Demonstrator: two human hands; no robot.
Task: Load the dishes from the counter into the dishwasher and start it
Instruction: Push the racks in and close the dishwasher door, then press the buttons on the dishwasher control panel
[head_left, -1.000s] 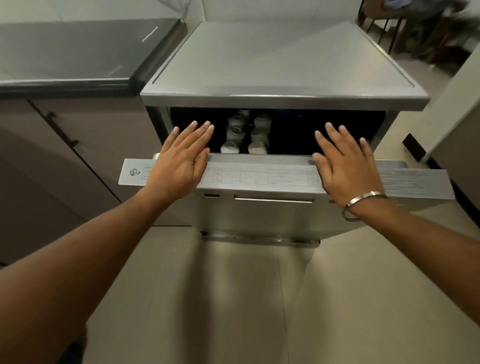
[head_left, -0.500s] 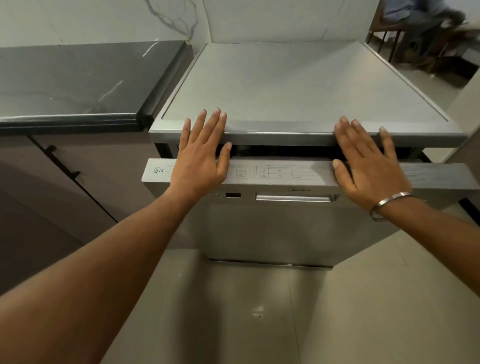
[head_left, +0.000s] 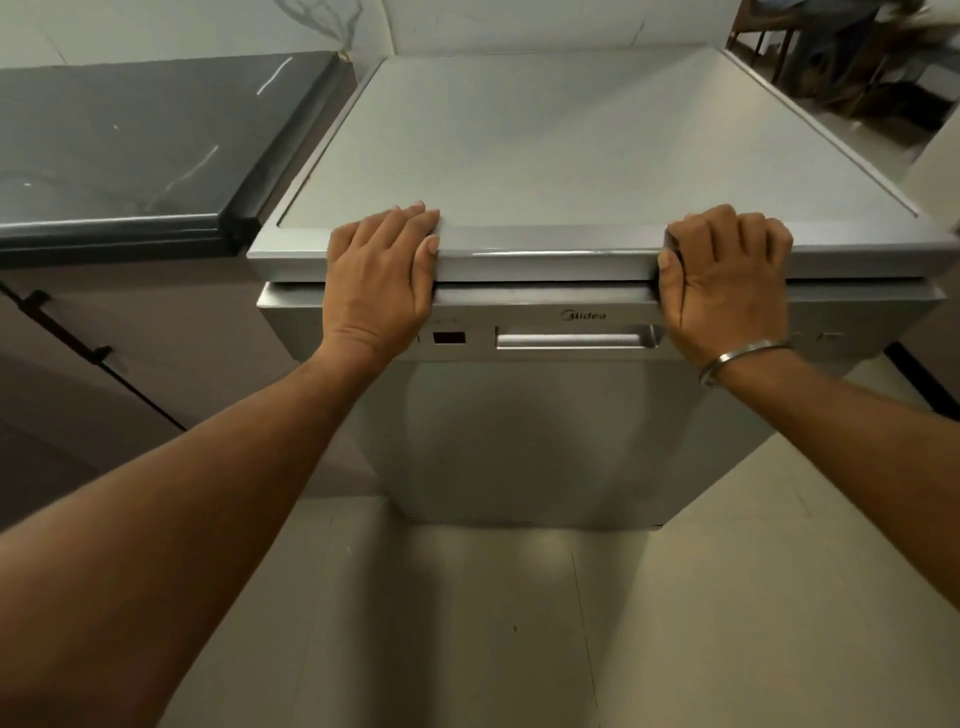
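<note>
To your left a dark stone counter (head_left: 130, 150) butts against the silver Midea dishwasher (head_left: 545, 415); a chair (head_left: 769, 47) stands far right. Your left hand (head_left: 382, 283) lies flat, fingers straight, across the door's top edge and the lid's front lip. Your right hand (head_left: 727, 280), wearing a steel bangle (head_left: 737, 358), curls its fingers over that lip. The door stands upright, its handle recess (head_left: 574, 338) between your wrists.

The dishwasher (head_left: 524, 426) stood at twelve o'clock, its door (head_left: 545, 441) up against the top panel (head_left: 587, 145). The worktop (head_left: 130, 140) lay at ten o'clock, touching the dishwasher's left side. Both hands lay on the front edge — the left hand (head_left: 382, 280) at eleven, the right hand (head_left: 727, 280) at one — with the handle recess (head_left: 571, 340) between them.
</note>
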